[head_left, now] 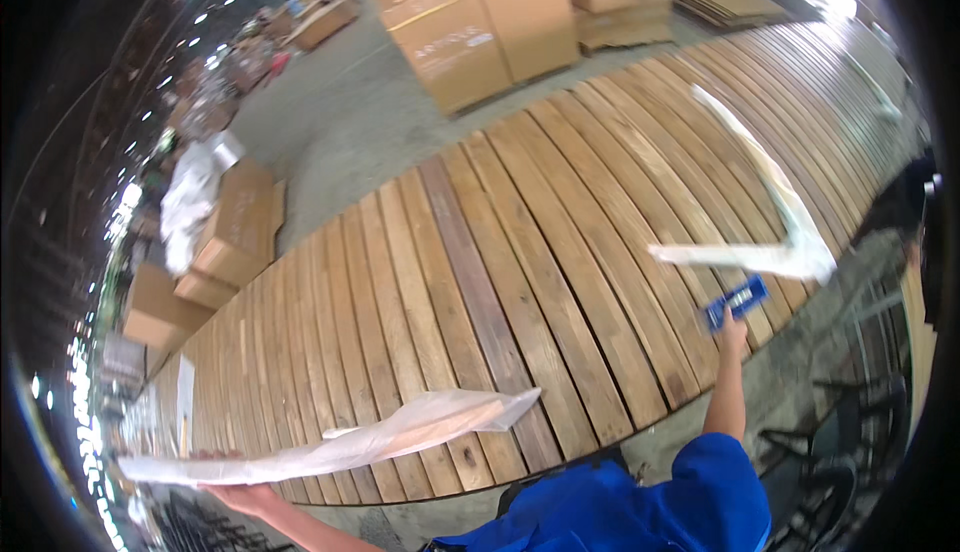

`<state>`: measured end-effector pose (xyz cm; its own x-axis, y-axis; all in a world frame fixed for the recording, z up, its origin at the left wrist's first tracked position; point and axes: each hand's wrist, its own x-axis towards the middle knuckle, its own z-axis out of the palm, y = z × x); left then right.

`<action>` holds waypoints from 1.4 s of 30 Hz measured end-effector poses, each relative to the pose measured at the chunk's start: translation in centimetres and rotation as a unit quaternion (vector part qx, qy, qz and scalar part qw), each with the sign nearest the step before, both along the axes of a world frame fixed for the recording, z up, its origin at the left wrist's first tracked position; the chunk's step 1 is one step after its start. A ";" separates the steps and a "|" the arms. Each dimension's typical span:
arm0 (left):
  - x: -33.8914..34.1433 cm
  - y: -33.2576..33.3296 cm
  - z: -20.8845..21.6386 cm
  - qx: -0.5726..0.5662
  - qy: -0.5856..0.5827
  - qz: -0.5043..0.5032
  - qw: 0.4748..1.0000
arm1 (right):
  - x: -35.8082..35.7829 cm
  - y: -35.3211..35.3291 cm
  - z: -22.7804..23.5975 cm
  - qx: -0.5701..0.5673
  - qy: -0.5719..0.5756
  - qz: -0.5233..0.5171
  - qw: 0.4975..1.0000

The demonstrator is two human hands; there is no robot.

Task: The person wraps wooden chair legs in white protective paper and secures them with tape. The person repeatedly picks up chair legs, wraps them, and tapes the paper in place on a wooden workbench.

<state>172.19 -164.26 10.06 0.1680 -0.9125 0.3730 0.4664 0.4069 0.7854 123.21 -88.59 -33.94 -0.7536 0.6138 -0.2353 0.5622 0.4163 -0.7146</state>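
Note:
My left hand point(243, 497) is closed around the left part of a long wooden piece wrapped in whitish film point(400, 434). Fingertips show beyond its far edge, and the wider end points right over the slats. At the right, my right hand point(733, 328) grips what looks like a blue tape dispenser point(738, 300) with pale print, slightly blurred, over the near edge of the table. Just beyond it an L-shaped wrapped piece point(790, 252) lies on the slatted wooden table point(560, 282), touched by neither hand.
Large cardboard boxes point(465, 47) stand on the floor across the table. More boxes point(235, 227) with white plastic wrap point(188, 197) are at the left. Flat cardboard point(720, 0) is stacked at the far right. Black chairs point(825, 432) stand near the right side.

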 end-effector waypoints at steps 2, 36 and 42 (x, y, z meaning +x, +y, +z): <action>2.0 -0.3 1.3 -0.046 -0.034 -0.022 0.998 | -0.8 -3.5 -3.0 -0.144 0.033 -0.017 0.989; 3.3 -1.1 -2.2 0.028 0.107 -0.131 0.985 | 28.9 -51.0 25.5 -0.423 0.060 0.485 0.763; 3.7 -0.5 -2.4 -0.014 0.170 -0.219 0.961 | 41.2 -63.3 47.5 -0.380 0.289 0.726 0.495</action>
